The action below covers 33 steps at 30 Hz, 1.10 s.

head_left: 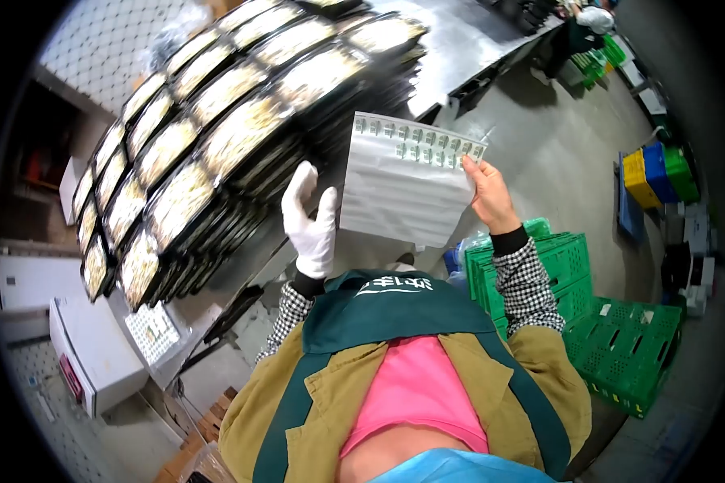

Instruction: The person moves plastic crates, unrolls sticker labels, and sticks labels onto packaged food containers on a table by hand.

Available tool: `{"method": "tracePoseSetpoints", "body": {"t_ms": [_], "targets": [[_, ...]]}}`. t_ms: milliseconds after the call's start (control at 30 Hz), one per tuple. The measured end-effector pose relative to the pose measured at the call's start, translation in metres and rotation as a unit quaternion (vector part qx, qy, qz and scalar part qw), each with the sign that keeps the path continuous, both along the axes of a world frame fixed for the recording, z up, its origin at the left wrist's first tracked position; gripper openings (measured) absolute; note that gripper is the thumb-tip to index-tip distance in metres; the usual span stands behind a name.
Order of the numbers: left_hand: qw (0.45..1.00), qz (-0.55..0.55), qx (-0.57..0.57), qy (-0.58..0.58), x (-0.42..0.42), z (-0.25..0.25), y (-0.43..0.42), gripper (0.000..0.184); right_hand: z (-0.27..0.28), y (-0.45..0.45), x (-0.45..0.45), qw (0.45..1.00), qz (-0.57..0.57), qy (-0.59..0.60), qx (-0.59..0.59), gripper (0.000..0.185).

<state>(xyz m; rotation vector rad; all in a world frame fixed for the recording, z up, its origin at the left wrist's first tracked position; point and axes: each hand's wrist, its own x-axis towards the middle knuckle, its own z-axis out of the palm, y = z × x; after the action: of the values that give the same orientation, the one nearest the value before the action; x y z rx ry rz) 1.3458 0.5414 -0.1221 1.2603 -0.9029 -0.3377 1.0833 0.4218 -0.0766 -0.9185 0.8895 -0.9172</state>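
A white label sheet (407,193) hangs from my bare right hand (491,193), whose thumb and fingers pinch its right edge. Two rows of small printed labels run along the sheet's top; the lower part is blank. My left hand (309,229) wears a white glove and is raised just left of the sheet, apart from it. Its thumb and fingers are spread, and nothing is in them. Beyond the left hand stand tall stacks of black trays (242,137) with pale, stringy food under clear film.
Green plastic crates (620,346) stand on the floor at my right. A printed label sheet (153,334) lies at the table's near left, above a white box (97,354). Yellow, blue and green crates (660,175) sit further right. Another person (580,40) is at the far back.
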Motion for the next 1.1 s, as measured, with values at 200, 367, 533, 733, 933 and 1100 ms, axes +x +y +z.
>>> {"method": "tracePoseSetpoints", "body": {"t_ms": [200, 367, 533, 733, 933, 1100], "targets": [[0.914, -0.323, 0.139, 0.203, -0.102, 0.018, -0.058, 0.032, -0.025, -0.024, -0.049, 0.982, -0.149, -0.103, -0.054, 0.02], [0.866, -0.395, 0.09, 0.293, -0.18, 0.01, -0.12, 0.07, -0.025, -0.011, -0.054, 0.964, -0.12, -0.225, 0.071, 0.026], [0.83, -0.42, 0.055, 0.363, -0.201, 0.034, -0.161, 0.057, -0.032, -0.02, -0.088, 0.984, -0.074, -0.149, 0.07, 0.024], [0.858, -0.476, 0.12, 0.152, -0.192, 0.027, -0.24, 0.055, 0.003, -0.105, -0.164, 0.931, -0.203, 0.165, -0.256, 0.048], [0.762, -0.575, 0.19, -0.227, -0.175, 0.042, -0.301, 0.04, 0.079, -0.191, -0.168, 0.767, -0.068, 0.442, -0.46, 0.05], [0.749, -0.595, 0.117, -0.267, -0.164, 0.043, -0.349, 0.044, 0.066, -0.256, -0.178, 0.876, 0.111, 0.36, -0.302, 0.016]]}}
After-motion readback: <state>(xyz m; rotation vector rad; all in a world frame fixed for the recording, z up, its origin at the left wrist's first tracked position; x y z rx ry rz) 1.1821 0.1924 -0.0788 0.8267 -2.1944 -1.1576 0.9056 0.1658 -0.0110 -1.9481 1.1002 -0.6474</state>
